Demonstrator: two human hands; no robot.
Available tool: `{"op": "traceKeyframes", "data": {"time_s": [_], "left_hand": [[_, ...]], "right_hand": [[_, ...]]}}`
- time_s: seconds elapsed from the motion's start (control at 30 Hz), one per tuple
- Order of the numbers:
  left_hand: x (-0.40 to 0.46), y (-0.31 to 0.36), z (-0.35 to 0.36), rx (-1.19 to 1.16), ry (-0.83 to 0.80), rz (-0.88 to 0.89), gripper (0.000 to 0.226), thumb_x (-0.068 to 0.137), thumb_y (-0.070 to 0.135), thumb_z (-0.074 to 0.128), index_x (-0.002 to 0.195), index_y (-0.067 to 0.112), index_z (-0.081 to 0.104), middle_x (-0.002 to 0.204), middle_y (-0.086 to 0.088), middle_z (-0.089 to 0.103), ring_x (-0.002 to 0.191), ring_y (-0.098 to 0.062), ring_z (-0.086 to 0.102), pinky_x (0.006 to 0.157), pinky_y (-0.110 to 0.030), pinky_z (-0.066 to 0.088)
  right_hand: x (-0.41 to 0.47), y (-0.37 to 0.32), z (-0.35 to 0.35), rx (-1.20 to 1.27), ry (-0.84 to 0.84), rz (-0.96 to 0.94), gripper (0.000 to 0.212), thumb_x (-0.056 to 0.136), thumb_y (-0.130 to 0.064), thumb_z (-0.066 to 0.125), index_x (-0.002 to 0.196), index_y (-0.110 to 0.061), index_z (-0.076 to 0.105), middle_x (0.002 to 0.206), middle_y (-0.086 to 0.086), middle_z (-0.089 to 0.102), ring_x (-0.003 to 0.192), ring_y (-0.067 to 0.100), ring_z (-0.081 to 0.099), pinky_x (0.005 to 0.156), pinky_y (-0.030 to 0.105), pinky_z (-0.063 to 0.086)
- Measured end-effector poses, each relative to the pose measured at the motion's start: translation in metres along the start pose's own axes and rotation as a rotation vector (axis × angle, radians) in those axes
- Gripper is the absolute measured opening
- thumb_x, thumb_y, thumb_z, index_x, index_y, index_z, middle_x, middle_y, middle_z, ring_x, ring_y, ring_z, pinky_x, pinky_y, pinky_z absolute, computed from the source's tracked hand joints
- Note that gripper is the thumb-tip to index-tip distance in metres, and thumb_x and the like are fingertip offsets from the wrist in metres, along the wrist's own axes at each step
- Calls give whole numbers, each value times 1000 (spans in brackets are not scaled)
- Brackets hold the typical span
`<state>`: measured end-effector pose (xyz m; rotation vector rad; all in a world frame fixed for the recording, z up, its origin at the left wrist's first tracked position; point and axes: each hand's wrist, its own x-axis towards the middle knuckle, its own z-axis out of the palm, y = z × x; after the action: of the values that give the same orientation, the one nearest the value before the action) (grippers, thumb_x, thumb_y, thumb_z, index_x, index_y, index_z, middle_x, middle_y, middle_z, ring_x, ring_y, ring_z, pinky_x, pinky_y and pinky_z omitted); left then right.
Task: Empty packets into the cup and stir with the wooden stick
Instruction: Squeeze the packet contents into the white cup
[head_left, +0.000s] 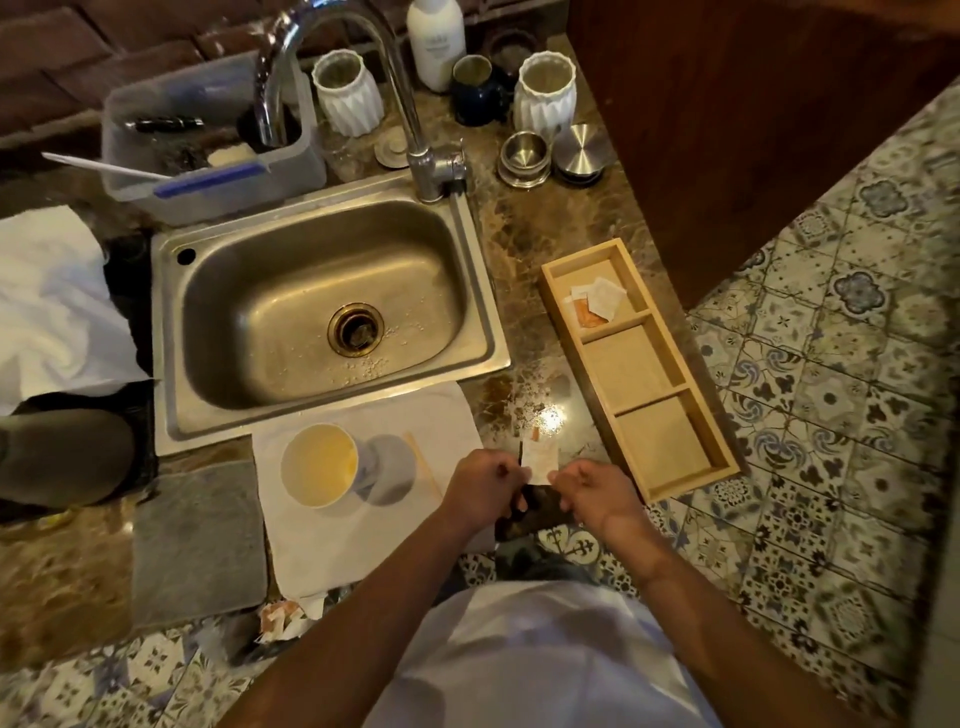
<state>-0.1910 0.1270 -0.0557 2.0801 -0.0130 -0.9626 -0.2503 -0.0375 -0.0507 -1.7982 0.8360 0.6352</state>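
Note:
A white paper cup (319, 464) stands on a white napkin (358, 540) in front of the sink, its inside pale yellow. A wooden stick (423, 470) lies on the napkin just right of the cup. Right of the stick, over the counter's front edge, my left hand (480, 488) and my right hand (597, 491) pinch the lower corners of one small white packet (540, 460) held upright between them. More packets (595, 304) lie in the far compartment of a wooden tray (675, 410) at the right.
A steel sink (332, 317) with a tall tap (415, 130) fills the middle. Behind it stand a plastic tub (208, 140), two white vases, a bottle and metal tins (524, 158). A grey mat (200, 535) lies left of the napkin. Torn wrappers (283, 618) lie on the floor.

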Motion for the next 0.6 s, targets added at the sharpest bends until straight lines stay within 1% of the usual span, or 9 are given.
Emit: {"op": "traceKeyframes", "data": {"time_s": [0.07,0.13,0.2,0.3,0.37,0.47,0.6], "left_hand": [[1,-2,1,46,9,-9,33,95,26,67,67,7,71,66,-11,75,50,-13,59,66,-30,53],[3,-1,3,75,12,-38,36,94,30,67,62,15,68,63,-7,75,49,-11,60,65,-29,53],[5,1,4,74,8,-86,37,93,32,67,58,19,65,63,-6,75,49,-11,60,64,-28,52],[5,4,5,-27,-11,-148,34,93,28,67,61,16,67,58,-2,73,49,-15,60,61,-28,52],[4,4,6,-50,-6,-160,32,93,27,68,65,12,69,56,0,72,47,-15,60,59,-28,52],[5,0,8,-27,20,-165,31,92,28,69,68,9,70,55,0,72,46,-15,61,59,-30,53],[8,0,11,16,34,-164,28,91,29,71,69,12,70,56,-1,72,46,-14,63,59,-32,56]], "right_hand": [[1,-1,-1,-25,-1,0,22,95,-29,68,79,-14,71,66,0,70,65,17,65,79,43,59],[1,-1,-3,-49,-9,-4,21,95,-30,66,83,-14,71,68,-1,71,67,17,66,81,43,59],[1,0,-2,-62,-13,0,21,95,-31,66,83,-15,71,69,0,72,70,19,68,82,43,59],[1,2,-2,-86,-3,3,23,95,-32,66,79,-16,70,70,-1,72,78,25,72,83,43,59],[0,3,-2,-117,2,-12,25,95,-33,64,80,-15,71,71,0,73,78,25,72,81,40,58],[-1,4,-1,-169,8,-28,28,96,-34,63,79,-14,72,74,1,75,77,23,71,79,37,55],[2,5,0,-217,24,-34,27,94,-36,63,77,-16,71,75,2,76,75,22,71,77,39,56]]}}
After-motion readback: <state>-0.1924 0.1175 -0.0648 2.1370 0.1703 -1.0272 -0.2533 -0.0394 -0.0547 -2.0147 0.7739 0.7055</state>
